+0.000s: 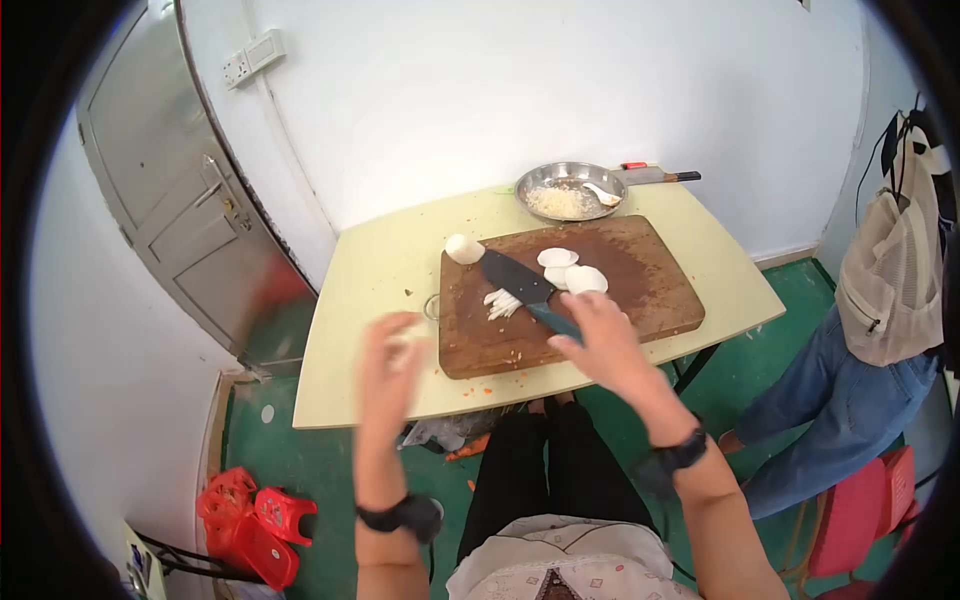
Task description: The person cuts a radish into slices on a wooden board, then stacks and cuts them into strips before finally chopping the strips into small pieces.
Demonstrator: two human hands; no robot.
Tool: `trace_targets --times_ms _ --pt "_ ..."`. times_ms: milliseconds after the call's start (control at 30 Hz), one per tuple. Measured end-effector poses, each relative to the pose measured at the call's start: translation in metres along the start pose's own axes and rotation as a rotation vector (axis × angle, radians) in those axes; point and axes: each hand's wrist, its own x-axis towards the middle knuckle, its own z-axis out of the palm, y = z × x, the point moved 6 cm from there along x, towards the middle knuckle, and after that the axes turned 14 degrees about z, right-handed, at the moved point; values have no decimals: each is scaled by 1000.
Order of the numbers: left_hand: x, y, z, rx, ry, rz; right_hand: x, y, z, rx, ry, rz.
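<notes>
My left hand (pixel 390 362) is smeared by motion over the left front of the table; something pale shows near its fingers, too blurred to name. My right hand (pixel 612 345) reaches over the board's front with fingers apart, close to the teal handle of a black-bladed knife (pixel 515 277). The knife lies flat across the wooden cutting board (pixel 650 255). Thin white strips (pixel 502 303) lie beside its blade. Round white slices, apparently radish (pixel 586 279), lie right of the blade. A thick white radish chunk (pixel 464 249) rests at the board's back left corner.
A metal pan (pixel 517 188) behind the board contains chopped pale bits and a white spoon (pixel 603 195). Another knife (pixel 655 176) lies beside it. Orange scraps dot the table's front edge (pixel 455 410). Another person (pixel 860 385) stands at right, near red chairs. Red stools (pixel 262 535) stand lower left.
</notes>
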Motion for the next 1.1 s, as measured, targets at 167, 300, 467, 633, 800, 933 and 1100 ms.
trace_targets --times_ms 167,300,467,633,800,933,1100 --pt "18 -85 107 306 -340 -23 22 14 52 -116 -97 -16" --pt "39 -103 145 352 -468 -54 25 18 74 -192 -230 11" --pt "51 -118 167 362 -565 -169 41 23 83 -255 -279 27" --pt "55 -116 173 494 -538 -109 57 30 53 -110 -354 188" --pt "59 -123 182 461 -540 -104 56 34 30 -2 -413 179" --pt "57 -120 183 454 -517 -77 52 34 25 1 -461 189" --pt "52 -116 183 448 -490 -87 46 31 28 -65 -422 152"
